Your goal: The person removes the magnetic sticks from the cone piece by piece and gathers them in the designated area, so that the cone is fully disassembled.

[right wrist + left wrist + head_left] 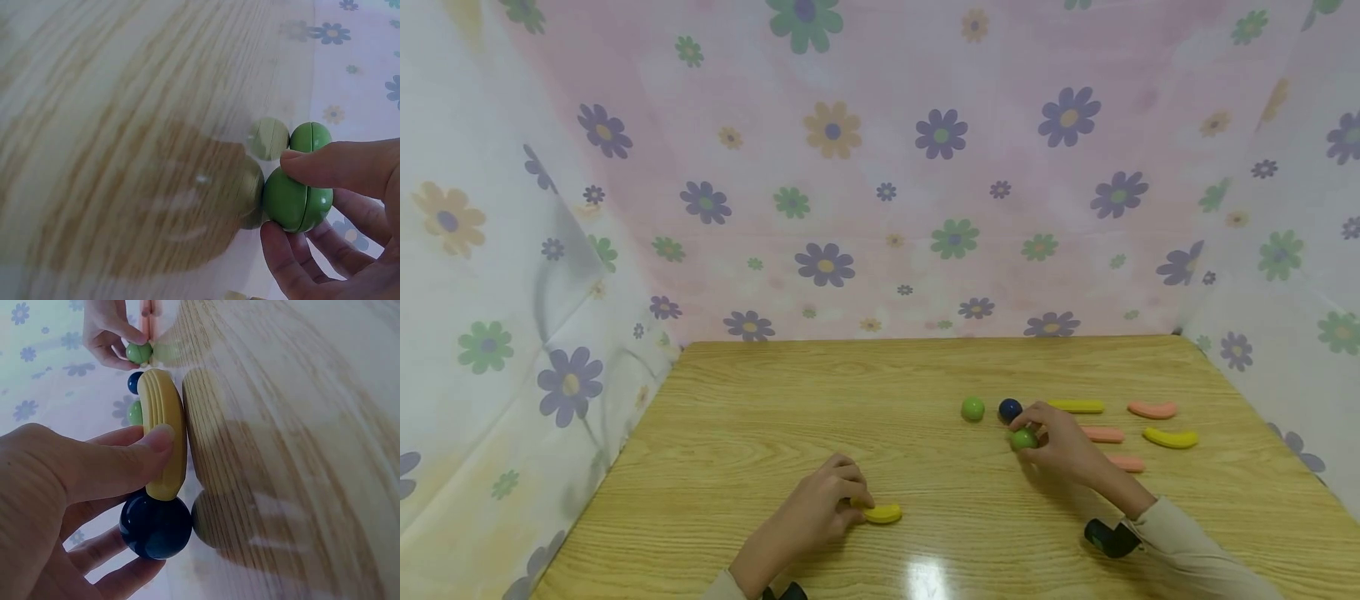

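My left hand (827, 500) pinches a yellow curved stick (164, 428), thumb on its ribbed side, low over the tabletop. A dark blue ball (156, 526) touches the stick's near end, with fingers behind it; the head view hides this ball. To the right, my right hand (1063, 446) holds a green ball (294, 200) between thumb and fingers, at the table surface. Just behind that hand lies another dark blue ball (1011, 409). A second green ball (973, 408) sits to the left of it.
Right of my right hand lie a straight yellow stick (1078, 407), two straight pink sticks (1105, 434), a curved pink stick (1152, 409) and another curved yellow stick (1171, 438). Flowered cloth (880, 200) walls the wooden table (760, 417) at the back and both sides.
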{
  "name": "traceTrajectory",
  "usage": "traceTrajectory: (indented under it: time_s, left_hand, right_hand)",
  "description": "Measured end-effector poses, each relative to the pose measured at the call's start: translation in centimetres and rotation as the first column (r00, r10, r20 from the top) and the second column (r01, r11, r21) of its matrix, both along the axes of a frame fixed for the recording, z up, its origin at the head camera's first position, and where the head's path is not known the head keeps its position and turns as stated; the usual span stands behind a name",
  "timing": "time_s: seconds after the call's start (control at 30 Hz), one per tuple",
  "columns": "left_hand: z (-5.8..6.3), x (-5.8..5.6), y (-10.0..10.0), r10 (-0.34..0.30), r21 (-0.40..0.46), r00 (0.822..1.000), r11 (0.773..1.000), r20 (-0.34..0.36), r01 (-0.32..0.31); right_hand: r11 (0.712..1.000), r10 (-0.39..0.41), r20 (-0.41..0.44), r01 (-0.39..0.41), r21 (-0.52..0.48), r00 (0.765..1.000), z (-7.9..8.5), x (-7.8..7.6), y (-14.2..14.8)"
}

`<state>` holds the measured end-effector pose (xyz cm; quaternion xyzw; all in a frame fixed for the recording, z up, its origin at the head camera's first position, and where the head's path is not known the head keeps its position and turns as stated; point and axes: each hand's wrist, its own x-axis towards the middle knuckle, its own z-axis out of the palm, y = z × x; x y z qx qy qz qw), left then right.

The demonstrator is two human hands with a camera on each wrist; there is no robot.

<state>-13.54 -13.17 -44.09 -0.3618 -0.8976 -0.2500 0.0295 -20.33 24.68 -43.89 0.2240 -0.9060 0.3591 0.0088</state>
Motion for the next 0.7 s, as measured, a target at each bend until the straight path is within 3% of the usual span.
traceTrajectory:
  time_s: [0.47,0.7]
  left_hand:
    - [0.0,0.0,0.0,-0.003,-0.008,1.000,1.000,-0.001,0.003]
    - [0.1,0.1,0.0,-0.001,-0.016,1.000,1.000,0.002,0.001]
  right_hand:
    - [0.999,0.016,0.020,-0.015,-0.045,1.000,0.6,0.4,0.1]
    - [1.000,0.000,-0.004,0.000,-0.014,1.000,1.0,0.5,0.1]
